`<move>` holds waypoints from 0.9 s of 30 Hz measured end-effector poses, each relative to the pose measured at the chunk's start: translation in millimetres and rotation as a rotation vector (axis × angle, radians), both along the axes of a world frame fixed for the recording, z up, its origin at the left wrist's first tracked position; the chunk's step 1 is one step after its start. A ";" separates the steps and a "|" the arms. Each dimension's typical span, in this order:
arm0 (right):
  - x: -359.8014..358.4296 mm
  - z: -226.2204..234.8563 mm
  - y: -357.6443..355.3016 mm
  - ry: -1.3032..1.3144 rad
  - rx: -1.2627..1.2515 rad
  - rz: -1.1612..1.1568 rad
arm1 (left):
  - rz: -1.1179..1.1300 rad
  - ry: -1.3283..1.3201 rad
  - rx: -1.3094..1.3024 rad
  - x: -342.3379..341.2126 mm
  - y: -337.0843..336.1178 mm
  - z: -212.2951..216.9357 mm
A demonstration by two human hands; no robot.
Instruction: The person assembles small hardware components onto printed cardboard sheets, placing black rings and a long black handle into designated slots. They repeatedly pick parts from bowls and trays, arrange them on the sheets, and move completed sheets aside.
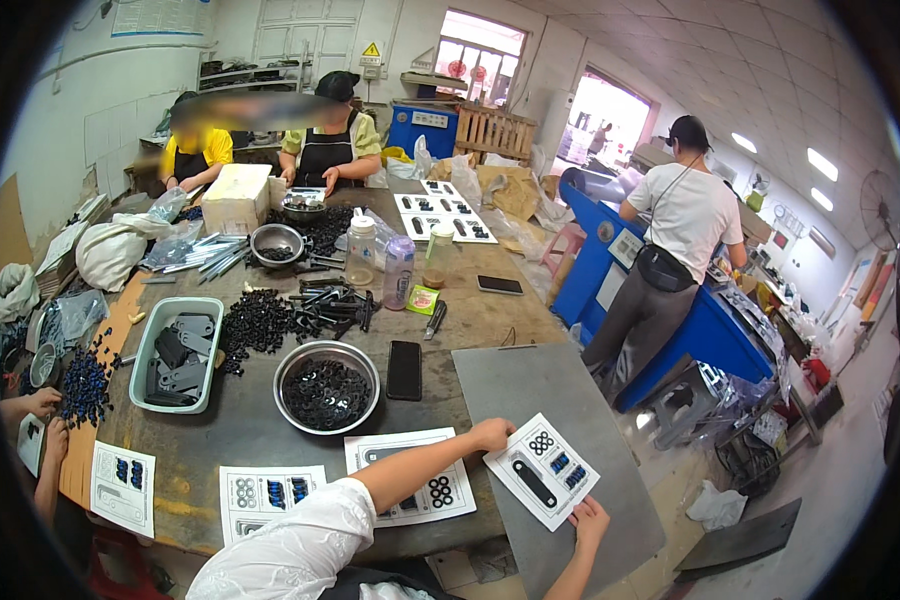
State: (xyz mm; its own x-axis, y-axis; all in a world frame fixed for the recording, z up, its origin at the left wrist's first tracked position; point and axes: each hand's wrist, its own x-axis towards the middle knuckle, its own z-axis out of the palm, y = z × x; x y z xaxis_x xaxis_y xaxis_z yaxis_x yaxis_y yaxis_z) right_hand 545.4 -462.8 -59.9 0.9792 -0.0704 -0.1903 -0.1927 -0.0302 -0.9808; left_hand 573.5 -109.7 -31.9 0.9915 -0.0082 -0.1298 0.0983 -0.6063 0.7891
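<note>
One white card (pixel 558 447) was at five o'clock in view, over a grey sheet (pixel 505 380). The left hand (pixel 492 434) gripped its edge at ten o'clock, the right hand (pixel 590 516) at four; a black strip (pixel 535 484) rested on it.

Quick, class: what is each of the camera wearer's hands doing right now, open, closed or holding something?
Left hand: closed on the upper-left edge of a white printed card.
Right hand: closed on that card's lower-right edge.
</note>
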 end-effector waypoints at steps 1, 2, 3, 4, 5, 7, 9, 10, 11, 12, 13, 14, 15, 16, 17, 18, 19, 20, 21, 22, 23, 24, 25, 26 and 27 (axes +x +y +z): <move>-1.2 -1.9 -0.5 -0.003 0.008 -0.029 | 0.020 -0.015 0.020 3.2 -3.0 -1.1; -4.1 -2.7 1.2 -0.003 0.017 -0.056 | 0.042 -0.027 0.041 5.1 -5.7 -2.6; -6.6 -2.8 3.3 -0.003 0.025 -0.083 | 0.064 -0.040 0.062 6.9 -8.0 -3.9; -9.3 -1.6 4.9 -0.018 -0.036 -0.087 | 0.112 -0.048 0.063 8.5 -10.7 -5.3; -16.2 6.7 9.6 -0.028 -0.096 -0.095 | 0.154 -0.051 0.065 7.8 -14.8 -5.8; -19.5 16.3 23.4 -0.059 -0.176 -0.082 | 0.230 -0.114 0.074 6.6 -13.0 -15.3; -24.7 24.1 24.8 -0.091 -0.241 -0.070 | 0.248 -0.162 0.072 4.4 -14.3 -18.3; -23.8 21.0 24.6 -0.118 -0.276 -0.055 | 0.257 -0.187 0.069 5.0 -12.5 -16.9; -22.6 15.2 18.0 -0.142 -0.320 -0.051 | 0.250 -0.194 0.028 5.5 -17.8 -13.4; -27.9 16.0 16.9 -0.157 -0.355 -0.038 | 0.244 -0.207 0.006 1.6 -18.5 -9.9; -29.8 21.7 13.1 -0.161 -0.435 0.019 | 0.220 -0.209 0.022 0.6 -16.4 -4.4; -35.0 34.3 15.4 -0.149 -0.511 0.074 | 0.205 -0.244 0.018 -1.7 -13.4 -0.7; -39.4 42.6 18.1 -0.272 -0.658 0.164 | 0.241 -0.302 0.012 -7.2 -8.8 -2.8; -39.4 52.8 24.9 -0.395 -0.801 0.265 | 0.312 -0.300 -0.028 -12.2 2.3 -3.9; -46.6 60.1 23.0 -0.401 -0.879 0.311 | 0.293 -0.253 -0.054 -21.5 4.7 7.0; -52.6 65.0 19.0 -0.397 -0.877 0.337 | 0.246 -0.219 -0.102 -33.3 3.7 28.8; -47.6 64.3 18.4 -0.390 -0.873 0.380 | 0.230 -0.344 -0.075 -43.7 12.3 34.3; -42.6 57.6 11.7 -0.395 -0.913 0.415 | 0.234 -0.368 -0.133 -55.2 13.1 45.3; -36.6 57.2 13.1 -0.416 -0.932 0.481 | 0.263 -0.372 -0.212 -67.2 20.7 43.2; -34.7 54.6 9.3 -0.385 -0.940 0.495 | 0.246 -0.298 -0.210 -82.7 22.9 60.2; -32.3 59.2 9.8 -0.372 -0.948 0.531 | 0.235 -0.288 -0.233 -98.3 28.1 71.2; -31.1 63.7 11.6 -0.366 -0.950 0.569 | 0.253 -0.287 -0.306 -112.3 32.3 77.2; -31.9 66.4 11.5 -0.356 -0.948 0.572 | 0.262 -0.270 -0.337 -125.2 36.0 83.7; -32.6 67.2 11.1 -0.346 -0.942 0.572 | 0.270 -0.254 -0.364 -136.3 40.3 87.1; -31.9 68.2 11.5 -0.342 -0.938 0.573 | 0.286 -0.238 -0.391 -146.0 44.6 86.8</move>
